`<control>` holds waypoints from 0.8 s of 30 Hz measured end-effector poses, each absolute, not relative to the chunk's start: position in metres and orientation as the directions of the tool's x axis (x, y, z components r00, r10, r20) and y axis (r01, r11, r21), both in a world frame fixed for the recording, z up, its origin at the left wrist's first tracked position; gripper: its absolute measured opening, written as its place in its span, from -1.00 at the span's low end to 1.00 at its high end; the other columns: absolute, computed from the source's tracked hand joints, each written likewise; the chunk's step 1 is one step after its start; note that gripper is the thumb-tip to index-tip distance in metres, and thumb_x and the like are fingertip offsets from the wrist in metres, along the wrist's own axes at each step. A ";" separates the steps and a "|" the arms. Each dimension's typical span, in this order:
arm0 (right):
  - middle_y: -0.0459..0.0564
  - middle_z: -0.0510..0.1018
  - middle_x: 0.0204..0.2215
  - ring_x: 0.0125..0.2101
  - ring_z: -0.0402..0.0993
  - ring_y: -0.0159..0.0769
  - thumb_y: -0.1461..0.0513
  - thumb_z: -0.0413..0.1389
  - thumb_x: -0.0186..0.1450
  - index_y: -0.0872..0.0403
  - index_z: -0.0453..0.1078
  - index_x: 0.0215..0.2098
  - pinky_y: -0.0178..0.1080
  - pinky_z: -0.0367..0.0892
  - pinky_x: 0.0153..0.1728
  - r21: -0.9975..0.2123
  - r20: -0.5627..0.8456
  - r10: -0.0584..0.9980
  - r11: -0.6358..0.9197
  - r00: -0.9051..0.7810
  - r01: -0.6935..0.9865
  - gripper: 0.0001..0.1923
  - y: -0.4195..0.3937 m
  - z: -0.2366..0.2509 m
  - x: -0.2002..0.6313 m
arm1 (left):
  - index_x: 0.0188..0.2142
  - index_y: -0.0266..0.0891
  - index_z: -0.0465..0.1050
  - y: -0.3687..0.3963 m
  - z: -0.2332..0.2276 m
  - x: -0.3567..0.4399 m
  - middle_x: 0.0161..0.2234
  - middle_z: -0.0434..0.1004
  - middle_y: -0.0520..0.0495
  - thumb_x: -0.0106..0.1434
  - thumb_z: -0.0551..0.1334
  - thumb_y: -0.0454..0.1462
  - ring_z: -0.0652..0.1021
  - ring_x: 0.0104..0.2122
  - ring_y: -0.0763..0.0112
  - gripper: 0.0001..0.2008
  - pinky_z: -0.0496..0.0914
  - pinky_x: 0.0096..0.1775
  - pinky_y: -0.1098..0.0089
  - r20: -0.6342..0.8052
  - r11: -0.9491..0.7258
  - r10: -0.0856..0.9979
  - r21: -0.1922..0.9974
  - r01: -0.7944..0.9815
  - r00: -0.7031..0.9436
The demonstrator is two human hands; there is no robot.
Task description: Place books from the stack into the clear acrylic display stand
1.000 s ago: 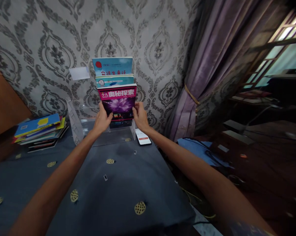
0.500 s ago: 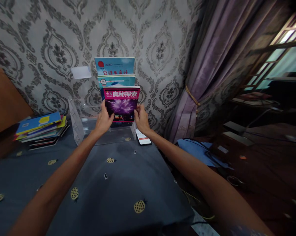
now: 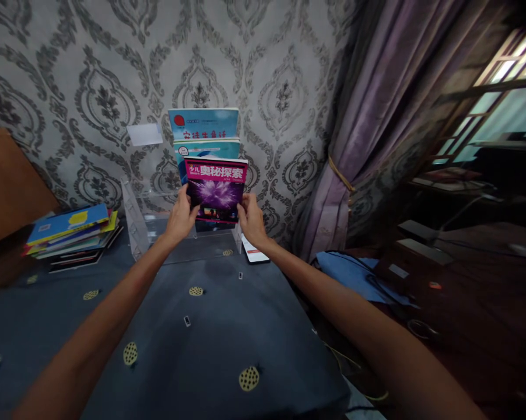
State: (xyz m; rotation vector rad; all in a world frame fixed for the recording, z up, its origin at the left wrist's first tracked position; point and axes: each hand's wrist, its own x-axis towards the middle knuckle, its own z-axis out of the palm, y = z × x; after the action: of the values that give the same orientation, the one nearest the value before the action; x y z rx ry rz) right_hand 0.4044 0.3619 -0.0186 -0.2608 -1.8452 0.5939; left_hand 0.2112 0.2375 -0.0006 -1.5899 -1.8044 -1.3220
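Observation:
A book with a magenta and purple cover (image 3: 216, 189) is held upright between my two hands. My left hand (image 3: 182, 217) grips its left edge, thumb on the front cover. On the opposite edge, my right hand (image 3: 251, 217) is closed the same way. Right behind it, two blue books stand in a clear tiered rack: a lower teal-blue book (image 3: 202, 149) and a taller light-blue book (image 3: 208, 121) at the back. The clear acrylic rack (image 3: 136, 224) shows mostly to the left of the books; its right part is largely hidden by the book and my hands.
A pile of books (image 3: 77, 230) lies at the left. A phone (image 3: 255, 252) with a lit screen lies by the rack's right side. The dark tablecloth (image 3: 158, 373) has pineapple prints. Beyond the table's right edge are a purple curtain (image 3: 354, 134) and a blue cloth (image 3: 354, 271).
The magenta book tips slightly in my hands, and its lower edge sits a bit lower against the rack. The whole view shifts down slightly. Both hands keep their hold.

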 end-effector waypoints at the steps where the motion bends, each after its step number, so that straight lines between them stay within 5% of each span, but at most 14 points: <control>1: 0.11 0.57 -0.17 -0.17 0.55 -0.09 0.13 -0.09 0.45 0.00 0.18 -0.05 0.02 0.47 -0.11 -0.516 0.819 0.454 0.850 -0.352 -0.106 -0.83 0.362 -0.019 0.404 | 0.30 -0.24 0.00 0.238 -0.001 0.211 -0.19 0.42 -0.14 0.31 0.22 -0.18 0.53 -0.17 0.14 -0.35 0.42 0.02 0.02 0.795 -0.093 0.538 0.388 0.917 -0.281; 12: 0.12 0.54 -0.17 -0.19 0.50 -0.09 0.13 -0.07 0.43 0.02 0.19 -0.01 -0.02 0.42 -0.09 -0.472 0.824 0.401 0.876 -0.400 -0.096 -0.78 0.382 -0.010 0.392 | 0.13 -0.22 0.18 0.232 -0.007 0.213 -0.24 0.47 -0.13 0.28 0.20 -0.31 0.57 -0.22 0.14 -0.56 0.47 -0.06 0.06 0.744 -0.052 0.557 0.474 0.879 -0.368; 24: 0.10 0.54 -0.20 -0.23 0.50 -0.11 0.21 -0.09 0.41 0.01 0.19 -0.01 -0.03 0.44 -0.13 -0.475 0.798 0.404 0.878 -0.447 -0.055 -0.81 0.390 -0.034 0.391 | 0.05 -0.23 0.17 0.232 -0.023 0.214 -0.14 0.49 -0.22 0.30 0.19 -0.27 0.56 -0.09 0.00 -0.64 0.43 -0.01 0.02 0.665 0.040 0.632 0.485 0.874 -0.398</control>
State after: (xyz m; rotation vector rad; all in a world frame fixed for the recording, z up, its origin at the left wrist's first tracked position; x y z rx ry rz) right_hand 0.3908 0.3903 -0.0342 -0.2549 -1.9721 0.5349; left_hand 0.2138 0.2320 -0.0232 -1.5390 -2.0502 -1.2873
